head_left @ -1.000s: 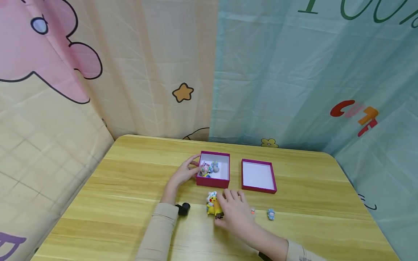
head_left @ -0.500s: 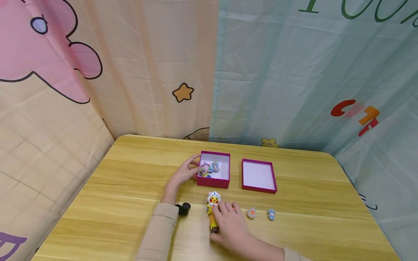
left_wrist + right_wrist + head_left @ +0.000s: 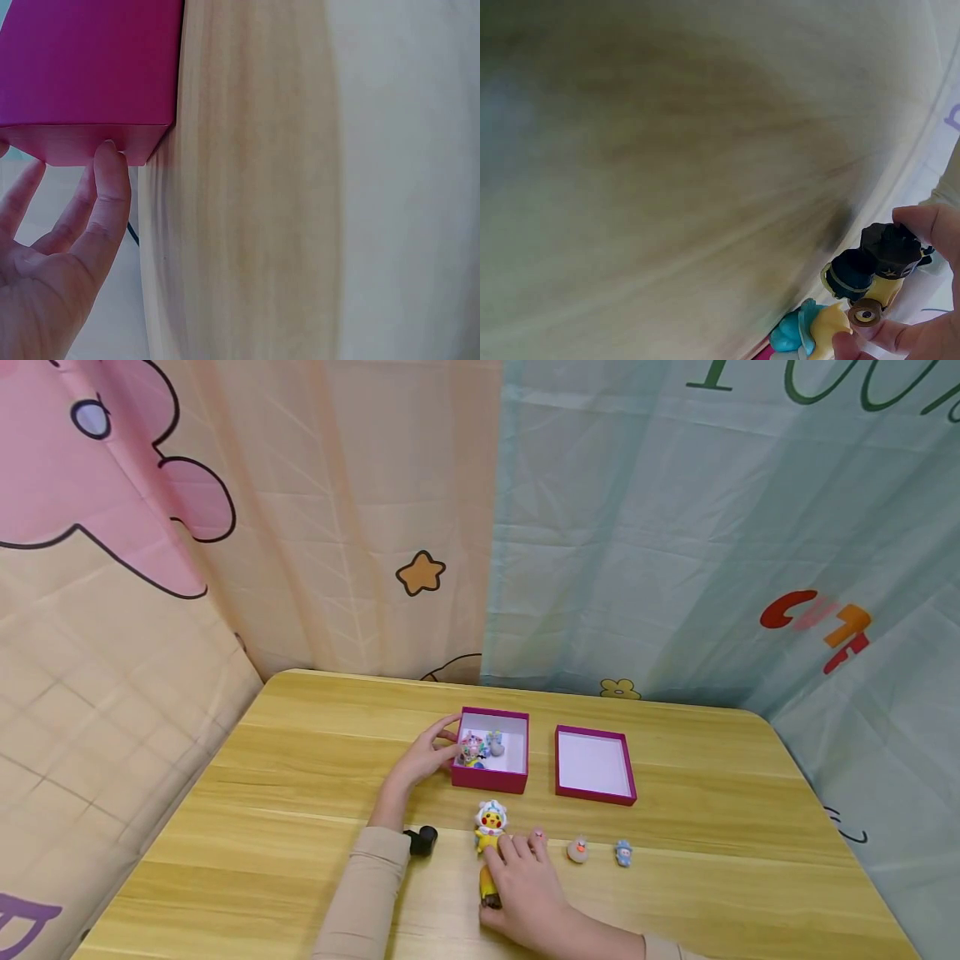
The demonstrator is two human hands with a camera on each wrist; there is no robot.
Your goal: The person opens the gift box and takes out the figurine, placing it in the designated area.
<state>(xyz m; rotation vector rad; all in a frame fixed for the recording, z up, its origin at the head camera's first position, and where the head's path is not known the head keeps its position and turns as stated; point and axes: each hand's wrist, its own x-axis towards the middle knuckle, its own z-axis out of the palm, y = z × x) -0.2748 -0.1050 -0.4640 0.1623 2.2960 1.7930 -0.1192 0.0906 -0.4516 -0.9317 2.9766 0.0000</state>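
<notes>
My left hand (image 3: 425,758) rests its spread fingers against the left side of a magenta box (image 3: 489,782); in the left wrist view, fingertips touch the box wall. Several small toy figures (image 3: 474,748) lie inside the open box. My right hand (image 3: 528,885) holds a yellow toy figure (image 3: 488,888) with a goggle-like eye and dark parts, low over the table; the right wrist view shows thumb and fingers around the goggle-eyed figure (image 3: 889,259). Just beyond it is a Pikachu figure (image 3: 491,818) in a white hood, its lower part close to my fingers.
A magenta lid (image 3: 595,764), white inside, lies right of the box. A duck figure (image 3: 577,850) and a small blue figure (image 3: 623,853) stand to the right. A small pinkish toy (image 3: 538,835) is mostly hidden by my right fingertips. Curtains rise behind the wooden table (image 3: 300,735).
My right hand has moved toward me and slightly left with the goggle-eyed figure, uncovering the Pikachu figure and the duck. My left hand and the box have stayed put.
</notes>
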